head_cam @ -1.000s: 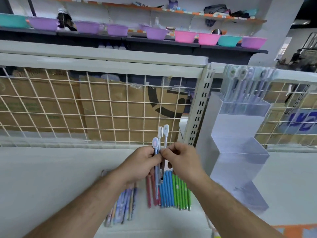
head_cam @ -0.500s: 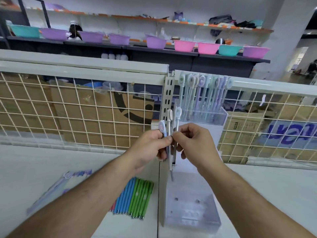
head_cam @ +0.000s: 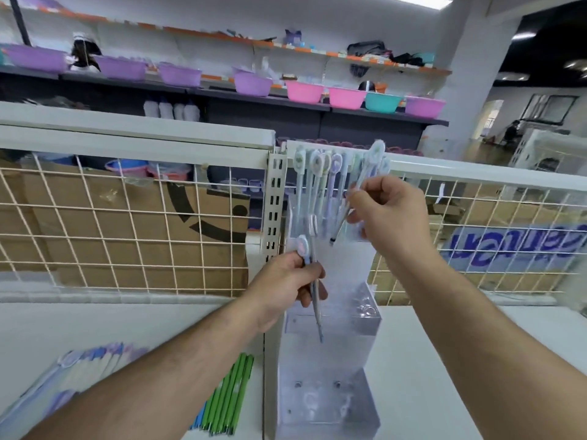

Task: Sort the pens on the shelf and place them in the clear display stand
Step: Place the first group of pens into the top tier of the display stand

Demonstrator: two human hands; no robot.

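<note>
While the right hand [head_cam: 387, 214] was raised in front of the top tier of the stand [head_cam: 327, 411], its thumb and curled fingers pinched one pen [head_cam: 374, 155] near the middle. That pen leaned, with its flat oval cap up and to the right above the knuckles and its dark tip down and to the left, before the top tier's front wall. Whether the tip touched the wall could not be told.

Lower and to the left, the left hand [head_cam: 286, 284] gripped two pens [head_cam: 317, 315] in a closed fist. Their caps stuck up above the thumb, one higher than the other, and their tips pointed down in front of the stand's middle tier.

Inside the top tier a row of standing pens [head_cam: 317, 173] rose upright, caps up and close together. Small holes showed in the top of the lowest tier.

The stand stood on a white shelf [head_cam: 444, 360], just beside the slotted upright [head_cam: 274, 201] of a wire grid [head_cam: 127, 233]. To its left, green pens [head_cam: 233, 395] lay side by side on the shelf, with blue pens [head_cam: 198, 419] touching them, partly hidden by the left forearm. Farther left lay a blurred heap of pastel pens [head_cam: 92, 360].

Behind the grid sat a cardboard box [head_cam: 197, 223]. Far back, purple, pink and teal basins [head_cam: 305, 92] lined a dark ledge.
</note>
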